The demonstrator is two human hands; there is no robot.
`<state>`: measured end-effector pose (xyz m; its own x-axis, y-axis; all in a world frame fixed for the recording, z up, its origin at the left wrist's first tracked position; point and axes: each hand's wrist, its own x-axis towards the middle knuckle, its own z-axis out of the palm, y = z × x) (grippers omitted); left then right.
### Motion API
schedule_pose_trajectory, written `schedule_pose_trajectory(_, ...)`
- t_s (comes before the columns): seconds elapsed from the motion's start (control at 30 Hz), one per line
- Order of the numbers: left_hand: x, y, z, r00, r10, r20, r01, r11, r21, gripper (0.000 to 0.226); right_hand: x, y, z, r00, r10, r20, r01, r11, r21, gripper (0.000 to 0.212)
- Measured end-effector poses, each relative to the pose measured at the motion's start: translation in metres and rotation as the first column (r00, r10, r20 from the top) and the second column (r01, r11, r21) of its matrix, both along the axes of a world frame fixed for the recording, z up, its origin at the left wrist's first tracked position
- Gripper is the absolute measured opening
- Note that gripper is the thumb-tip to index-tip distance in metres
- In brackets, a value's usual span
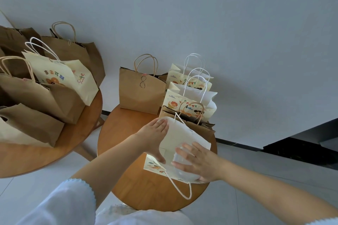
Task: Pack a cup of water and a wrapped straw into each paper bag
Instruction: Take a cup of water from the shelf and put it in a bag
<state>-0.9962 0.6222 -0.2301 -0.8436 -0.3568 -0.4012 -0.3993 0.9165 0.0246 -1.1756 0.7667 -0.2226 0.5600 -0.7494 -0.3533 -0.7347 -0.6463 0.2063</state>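
A cream printed paper bag (180, 136) with white cord handles stands open at the near side of the round wooden table (128, 129). My left hand (155, 137) holds the bag's left rim, thumb inside and fingers stretched along the outside. My right hand (198, 161) grips a clear plastic cup (180, 170) at the bag's mouth, partly down inside it. No wrapped straw shows in view.
Behind the open bag stand a brown bag (193, 124), several cream printed bags (190, 100) and another brown bag (140, 93). A second round table (27, 155) on the left carries several more brown and cream bags. Grey tiled floor lies below.
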Motion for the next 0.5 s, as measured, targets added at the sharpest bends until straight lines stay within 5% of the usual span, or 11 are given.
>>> schedule_pose_trajectory(0.17,0.001,0.0,-0.002,1.0,-0.022,-0.003,0.022,1.0,-0.016,0.126,0.012,-0.014,-0.008,0.969,-0.219,-0.118,0.24,0.948,0.208,0.088)
schedule_pose_trajectory(0.5,0.001,0.008,-0.004,0.999,-0.044,0.029,0.046,0.996,-0.072,0.124,0.02,-0.046,-0.042,0.881,-0.317,-0.351,0.413,0.877,0.246,0.096)
